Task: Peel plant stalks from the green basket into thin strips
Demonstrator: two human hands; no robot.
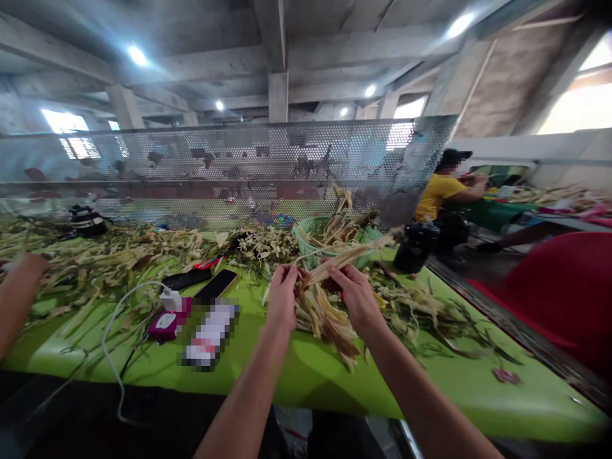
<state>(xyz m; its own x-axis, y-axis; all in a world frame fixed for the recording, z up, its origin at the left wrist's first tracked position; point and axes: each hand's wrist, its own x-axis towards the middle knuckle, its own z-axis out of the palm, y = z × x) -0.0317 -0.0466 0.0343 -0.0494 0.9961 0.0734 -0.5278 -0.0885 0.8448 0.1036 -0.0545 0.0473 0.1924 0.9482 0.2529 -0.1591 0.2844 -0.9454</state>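
My left hand (282,294) and my right hand (356,298) are raised over a bright green table (296,370), both closed on a bunch of pale dried leaf strips (335,260). The strips stretch from between my hands up and to the right. Below my hands, more dried strips hang and lie in a loose pile (327,319) on the table.
A green basket (329,245) of dried leaves stands behind my hands. Two phones (203,284), a white charger with cable (169,298) and a pink device (165,324) lie at left. Another person's arm (16,293) enters at far left. A person in yellow (437,194) works at right, beyond a mesh screen (229,166).
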